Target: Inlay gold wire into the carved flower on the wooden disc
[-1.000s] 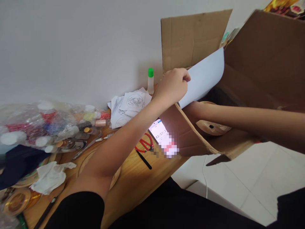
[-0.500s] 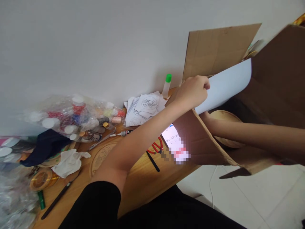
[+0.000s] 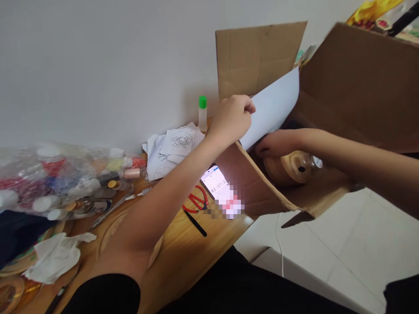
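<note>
My left hand (image 3: 233,115) rests over the near wall of an open cardboard box (image 3: 262,187), its fingers curled closed on the edge of a white sheet of paper (image 3: 273,107). The sheet slants up out of the box, slightly bent. My right hand (image 3: 276,143) reaches inside the box, below the paper's lower edge. Its fingers curl downward, and what they hold, if anything, is hidden. Beneath that hand lie a round wooden piece (image 3: 291,168) with a dark spot and a clear container with a pale lid (image 3: 317,162).
On the wooden table (image 3: 183,257) lie a lit phone (image 3: 218,183), red-handled pliers (image 3: 198,200), black tweezers (image 3: 195,223) and paper drawings (image 3: 180,141). A green-capped glue stick (image 3: 202,113) stands by the wall. Bagged bottles (image 3: 52,174) and crumpled tissue (image 3: 55,257) are at left.
The view has shifted right, so most things sit further left. My right hand has drawn up out of the box's depth towards the paper, uncovering the container. My left hand keeps its grip.
</note>
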Tool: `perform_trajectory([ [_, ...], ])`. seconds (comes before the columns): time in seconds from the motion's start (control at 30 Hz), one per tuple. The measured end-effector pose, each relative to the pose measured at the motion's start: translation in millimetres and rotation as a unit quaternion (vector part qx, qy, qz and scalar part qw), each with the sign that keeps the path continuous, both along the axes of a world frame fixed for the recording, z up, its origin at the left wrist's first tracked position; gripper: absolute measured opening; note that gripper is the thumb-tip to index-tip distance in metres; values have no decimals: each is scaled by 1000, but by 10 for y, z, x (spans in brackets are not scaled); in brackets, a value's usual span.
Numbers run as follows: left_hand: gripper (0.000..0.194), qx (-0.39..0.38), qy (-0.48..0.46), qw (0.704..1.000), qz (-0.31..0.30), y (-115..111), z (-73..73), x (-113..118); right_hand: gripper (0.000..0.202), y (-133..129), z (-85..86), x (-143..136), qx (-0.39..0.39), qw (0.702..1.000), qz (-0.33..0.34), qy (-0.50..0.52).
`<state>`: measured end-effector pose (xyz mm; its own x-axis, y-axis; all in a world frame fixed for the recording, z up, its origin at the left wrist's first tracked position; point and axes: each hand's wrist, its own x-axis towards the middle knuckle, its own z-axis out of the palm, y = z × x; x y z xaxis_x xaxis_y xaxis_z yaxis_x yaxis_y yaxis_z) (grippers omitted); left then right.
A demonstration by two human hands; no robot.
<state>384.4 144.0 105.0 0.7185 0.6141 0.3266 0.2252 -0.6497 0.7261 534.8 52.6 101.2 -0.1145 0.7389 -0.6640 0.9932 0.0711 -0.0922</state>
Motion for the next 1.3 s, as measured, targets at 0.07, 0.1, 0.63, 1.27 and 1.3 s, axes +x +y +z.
perform_trajectory([
  [0.07, 36, -7, 4, 1000, 3, -17, 26, -10, 26, 26, 50, -4, -22, 1000, -5, -21],
  [0.1, 37, -10, 7, 1000, 6, -25, 36, -15, 26, 44, 60, -17, -26, 999, -8, -35],
  [0.63, 38, -10, 16, 1000, 2, -26, 28, -27, 19, 115, 29, 21, -53, 996, -28, -58],
  [1.27, 36, -44, 18, 999, -6, -20, 23, -15, 24, 144, -5, 327, -92, 994, -25, 56],
  [1.3, 36, -43, 18, 999, -5, -19, 24, -15, 25, 142, -5, 334, -90, 994, -29, 58],
])
